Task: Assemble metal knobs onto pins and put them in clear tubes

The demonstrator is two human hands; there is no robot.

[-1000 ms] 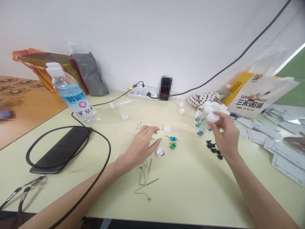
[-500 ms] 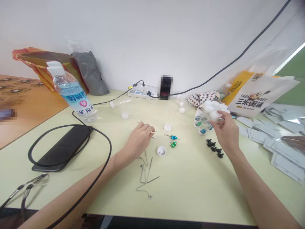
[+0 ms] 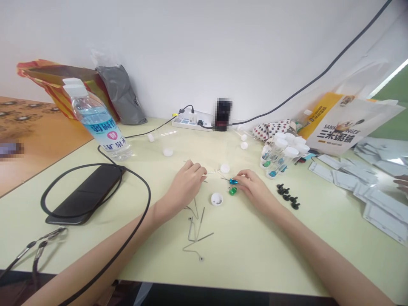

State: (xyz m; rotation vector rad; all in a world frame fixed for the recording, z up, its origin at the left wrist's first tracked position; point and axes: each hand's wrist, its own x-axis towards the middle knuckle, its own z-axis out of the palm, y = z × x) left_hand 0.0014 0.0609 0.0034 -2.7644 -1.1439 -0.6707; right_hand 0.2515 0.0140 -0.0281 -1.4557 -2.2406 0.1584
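Observation:
My left hand (image 3: 187, 182) rests on the pale table (image 3: 261, 246) with its fingers curled, pinching a thin metal pin (image 3: 211, 172) that sticks out to the right. My right hand (image 3: 251, 187) lies flat-ish beside it, fingertips closing on a small blue part (image 3: 233, 181). A green part (image 3: 232, 191) sits just below that, and a white cap (image 3: 216, 199) lies open side up between my hands. A cluster of clear vials with white caps (image 3: 280, 155) stands to the right, untouched.
Bent metal wires (image 3: 195, 238) lie near the front. Several black screws (image 3: 287, 197) sit right of my hand. A water bottle (image 3: 98, 123), a black device with looped cable (image 3: 83, 194), a power strip (image 3: 190, 123), bags and white packets (image 3: 366, 187) ring the table.
My right hand let go of the cluster of vials, which now stands on the table, and came down left to the blue part. My left hand closed on the pin.

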